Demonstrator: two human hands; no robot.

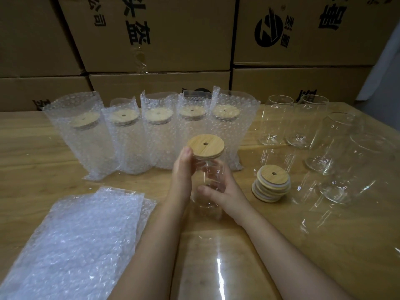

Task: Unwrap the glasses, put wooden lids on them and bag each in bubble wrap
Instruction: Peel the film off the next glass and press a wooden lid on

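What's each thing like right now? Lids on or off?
held glass: lidded, unbagged.
left hand: grips held glass near its lid.
right hand: grips held glass lower down.
five bagged glasses: upright, lidded, bags open.
bare glasses: upright, lidless.
spare lids: stacked.
empty bubble bags: flat.

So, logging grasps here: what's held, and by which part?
The glass: left hand grips its upper side by the wooden lid, right hand wraps its lower body.

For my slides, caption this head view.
Left hand and right hand grip a clear glass with round wooden lid.
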